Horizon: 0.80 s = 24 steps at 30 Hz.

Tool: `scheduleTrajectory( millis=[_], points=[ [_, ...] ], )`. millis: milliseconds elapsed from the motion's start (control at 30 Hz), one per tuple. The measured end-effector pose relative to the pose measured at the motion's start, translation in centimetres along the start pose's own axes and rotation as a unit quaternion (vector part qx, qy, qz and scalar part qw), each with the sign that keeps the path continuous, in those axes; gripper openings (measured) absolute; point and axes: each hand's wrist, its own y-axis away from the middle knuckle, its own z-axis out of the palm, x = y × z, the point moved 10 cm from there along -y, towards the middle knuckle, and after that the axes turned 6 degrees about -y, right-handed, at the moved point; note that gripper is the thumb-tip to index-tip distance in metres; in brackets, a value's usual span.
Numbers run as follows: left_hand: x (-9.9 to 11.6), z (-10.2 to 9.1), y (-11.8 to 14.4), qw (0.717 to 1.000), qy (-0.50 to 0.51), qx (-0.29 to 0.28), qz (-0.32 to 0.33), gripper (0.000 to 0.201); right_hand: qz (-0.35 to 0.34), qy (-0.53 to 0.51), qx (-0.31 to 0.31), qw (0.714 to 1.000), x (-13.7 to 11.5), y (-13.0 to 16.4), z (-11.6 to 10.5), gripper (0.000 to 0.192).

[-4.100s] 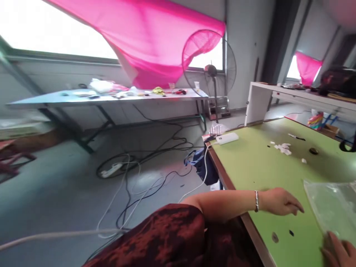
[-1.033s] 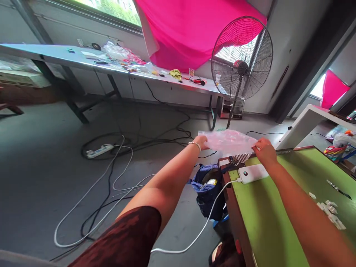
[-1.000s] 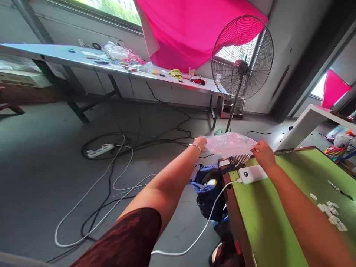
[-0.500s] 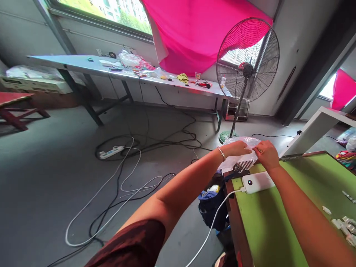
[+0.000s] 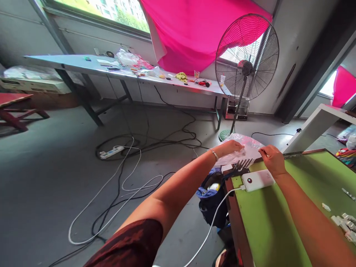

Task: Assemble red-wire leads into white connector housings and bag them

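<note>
Both my arms reach out over the far left corner of the green table (image 5: 267, 226). A clear plastic bag (image 5: 250, 148) lies spread over that corner. My left hand (image 5: 230, 147) rests flat on the bag's left part, fingers pressed down. My right hand (image 5: 271, 159) pinches the bag's right edge. Several clear plastic forks (image 5: 241, 165) stick out from under the bag at the table's edge. Just behind my right wrist lies a white power bank (image 5: 257, 180) with a white cable (image 5: 211, 226) hanging off the table.
A large standing fan (image 5: 247, 59) is beyond the corner. A blue bag (image 5: 209, 193) sits on the floor beside the table. Cables and a power strip (image 5: 111, 152) cross the grey floor. A long cluttered bench (image 5: 91, 65) runs under the pink curtain. Small white pieces (image 5: 343, 218) lie at right.
The bag, held stretched in the air a second ago, has come down onto the table corner over the forks. My left hand has moved onto it; my right hand shifted slightly right.
</note>
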Motion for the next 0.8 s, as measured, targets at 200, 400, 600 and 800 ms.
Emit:
scheduleTrajectory(
  millis=[200, 400, 600, 800],
  points=[
    [-0.1, -3.2, -2.9, 0.99, -0.085, 0.108, -0.034, 0.035, -0.031, -0.062, -0.057, 0.996, -1.6, 1.0, 1.5, 0.02],
    [5.7, -3.9, -1.0, 0.975, -0.166, 0.134, 0.062, 0.01, 0.016, -0.096, -0.064, 0.993, -0.9, 1.1, 2.4, 0.022],
    [11.4, 3.5, 4.9, 0.924, -0.281, -0.08, 0.246, 0.028, -0.003, -0.088, -0.096, 0.992, -1.4, 2.0, 2.5, 0.023],
    [7.1, 2.1, 4.1, 0.96, -0.213, -0.086, 0.159, 0.029, 0.003, -0.051, -0.138, 0.989, -0.9, 2.2, 3.4, 0.018]
  ],
)
